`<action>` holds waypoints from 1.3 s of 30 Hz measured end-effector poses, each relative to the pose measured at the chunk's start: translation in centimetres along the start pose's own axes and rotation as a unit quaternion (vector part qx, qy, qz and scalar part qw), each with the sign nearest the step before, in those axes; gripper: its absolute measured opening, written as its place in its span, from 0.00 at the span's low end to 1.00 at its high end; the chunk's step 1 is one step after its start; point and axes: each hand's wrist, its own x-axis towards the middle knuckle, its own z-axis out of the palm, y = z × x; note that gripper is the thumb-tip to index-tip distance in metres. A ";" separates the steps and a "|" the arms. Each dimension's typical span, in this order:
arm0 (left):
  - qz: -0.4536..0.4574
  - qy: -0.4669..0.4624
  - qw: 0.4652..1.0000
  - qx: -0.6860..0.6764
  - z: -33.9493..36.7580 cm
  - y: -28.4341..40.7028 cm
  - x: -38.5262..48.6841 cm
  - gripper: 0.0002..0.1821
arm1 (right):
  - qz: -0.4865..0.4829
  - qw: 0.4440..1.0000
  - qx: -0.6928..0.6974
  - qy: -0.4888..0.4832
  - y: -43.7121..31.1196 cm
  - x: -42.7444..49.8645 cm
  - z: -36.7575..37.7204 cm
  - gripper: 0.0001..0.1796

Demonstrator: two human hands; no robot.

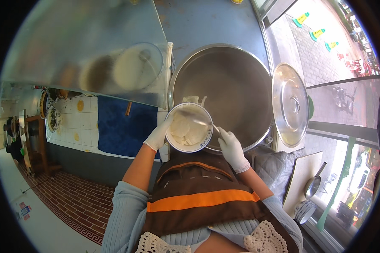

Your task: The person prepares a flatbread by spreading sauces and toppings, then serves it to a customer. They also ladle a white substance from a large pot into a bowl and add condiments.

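Observation:
My left hand (158,134), in a white glove, grips the left rim of a white bowl (208,140) with a blue edge and blue markings. Pale, soft-looking food in sheets or slices (186,130) fills much of the bowl. My gloved right hand (233,149) holds the thin handle of a metal utensil (216,127); its blurred head is over the food, and its exact type is unclear. Both are at the near edge of a large, round metal pot (221,85). Pale pieces (193,99) show just beyond the bowl's far rim. The pot's greyish-brown inside looks hazy.
A metal lid (289,104) leans at the pot's right. Glass (91,41) screens the left counter, where a dark blue cloth (123,126) lies on white tiles. A small metal pan (312,186) and stacked bowls (305,211) stand at the lower right, beside the window.

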 end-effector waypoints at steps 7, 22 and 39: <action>-0.033 0.009 0.999 0.027 0.7 1.4 -0.6 0.33 | -0.005 0.999 0.002 -0.046 1.1 0.1 0.4 0.25; 0.117 -0.003 0.989 -0.087 1.5 -3.4 -1.2 0.32 | 0.256 0.863 0.381 -0.213 -4.0 0.4 -6.1 0.22; 0.211 0.092 0.969 0.094 8.5 1.8 -7.0 0.31 | 0.210 0.875 0.113 -0.421 -3.6 3.6 -9.1 0.20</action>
